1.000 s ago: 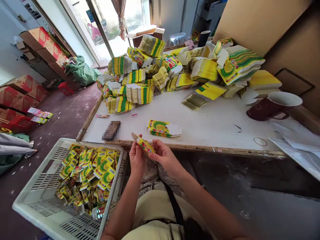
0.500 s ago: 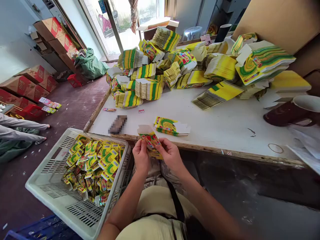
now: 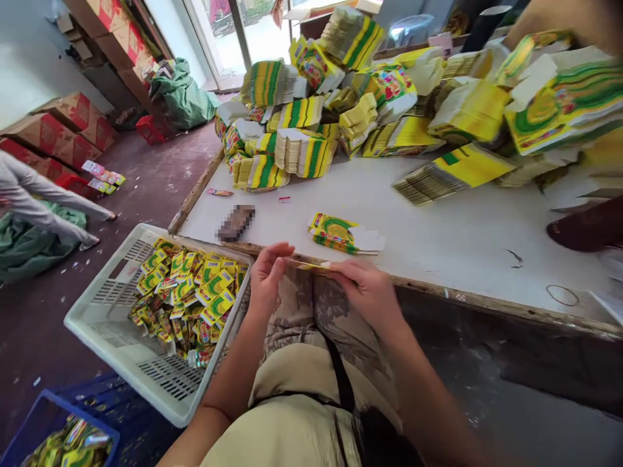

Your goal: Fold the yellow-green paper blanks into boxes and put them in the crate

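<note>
Between my two hands, a yellow carton point(image 3: 310, 263) is turned edge-on, so only a thin strip of it shows above my lap. My left hand point(image 3: 267, 275) pinches its left end between thumb and fingers. My right hand point(image 3: 367, 285) grips the other end, with some fingers hidden under it. Just beyond, on the table's front part, lies a small stack of flat yellow-green cartons point(image 3: 335, 233) with white flaps pointing right. To the left of my left hand stands a white plastic crate point(image 3: 104, 318), holding many small yellow-green packs point(image 3: 214, 298).
Bundles of flat cartons point(image 3: 304, 152) are heaped along the back of the white table point(image 3: 350, 198). A blurred dark object point(image 3: 236, 222) lies near the left edge, a dark red mug point(image 3: 584, 224) at right. A blue crate point(image 3: 43, 405) sits lower left. Another person's legs point(image 3: 53, 188) show at left.
The carton has turned from showing its printed face to edge-on. My hands have moved apart, the right one further right. The whole view has shifted, bringing the blue crate's contents into sight.
</note>
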Available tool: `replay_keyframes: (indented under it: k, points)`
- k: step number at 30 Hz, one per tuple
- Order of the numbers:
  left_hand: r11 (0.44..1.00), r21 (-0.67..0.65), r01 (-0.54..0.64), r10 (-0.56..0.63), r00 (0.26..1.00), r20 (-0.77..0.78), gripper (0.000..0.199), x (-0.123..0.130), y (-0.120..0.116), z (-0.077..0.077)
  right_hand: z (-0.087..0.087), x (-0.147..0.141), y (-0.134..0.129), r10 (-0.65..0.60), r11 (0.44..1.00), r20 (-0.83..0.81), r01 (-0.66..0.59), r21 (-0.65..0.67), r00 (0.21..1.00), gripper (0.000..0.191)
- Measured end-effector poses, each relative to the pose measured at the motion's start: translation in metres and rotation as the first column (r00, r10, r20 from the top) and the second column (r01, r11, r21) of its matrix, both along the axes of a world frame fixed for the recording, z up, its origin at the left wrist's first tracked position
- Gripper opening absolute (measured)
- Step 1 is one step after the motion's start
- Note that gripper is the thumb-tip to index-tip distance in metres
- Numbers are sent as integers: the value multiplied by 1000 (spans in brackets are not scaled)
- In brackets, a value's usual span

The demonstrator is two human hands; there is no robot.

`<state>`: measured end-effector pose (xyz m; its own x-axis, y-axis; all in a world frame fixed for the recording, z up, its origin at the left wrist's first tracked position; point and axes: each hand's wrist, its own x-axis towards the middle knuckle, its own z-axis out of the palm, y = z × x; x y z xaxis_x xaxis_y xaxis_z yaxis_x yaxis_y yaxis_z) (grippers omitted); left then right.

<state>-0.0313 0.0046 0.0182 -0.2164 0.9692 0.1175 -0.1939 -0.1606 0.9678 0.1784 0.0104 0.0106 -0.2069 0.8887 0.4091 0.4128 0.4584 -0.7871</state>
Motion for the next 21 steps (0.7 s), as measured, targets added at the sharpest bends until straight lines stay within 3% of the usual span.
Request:
replay_keyframes:
  k: [3, 5, 7, 9, 12, 14, 15, 17, 19, 21]
  points:
    - [981, 73, 182, -157, 950, -270, 70, -7, -9, 27, 3, 9, -6, -68, 986, 179, 39, 161, 981, 24]
    - [957, 9, 291, -248, 830, -499, 82, -6, -12, 36, 5, 8, -11, 1, 973, 257, -61, 225, 967, 27]
    - [922, -109, 372, -353, 688, -634, 83, 0, -12, 33, 8, 2, -17, 95, 955, 275, -165, 244, 957, 28]
    - [904, -206, 373, -406, 606, -684, 72, 6, -10, 22, 7, -4, -22, 80, 963, 209, -130, 238, 975, 26]
    - [929, -240, 282, -364, 569, -737, 66, 13, -10, 2, -4, -11, -25, -86, 993, -84, 92, 70, 993, 55]
    - [936, -206, 286, -337, 556, -759, 75, 17, -13, -6, -18, -15, -23, -140, 978, -316, 81, -193, 939, 61]
    - [934, -179, 309, -330, 557, -762, 80, 20, -14, -9, -25, -18, -22, -146, 943, -412, 1, -332, 899, 57]
    - [928, -122, 352, -319, 579, -751, 83, 24, -18, -13, -37, -23, -19, -140, 823, -555, -215, -526, 820, 50]
    - [921, -85, 380, -315, 599, -737, 78, 27, -20, -17, -45, -27, -16, -121, 708, -639, -385, -592, 760, 51]
    - [912, -81, 403, -324, 583, -745, 68, 28, -22, -19, -50, -30, -14, -93, 636, -682, -483, -601, 726, 56]
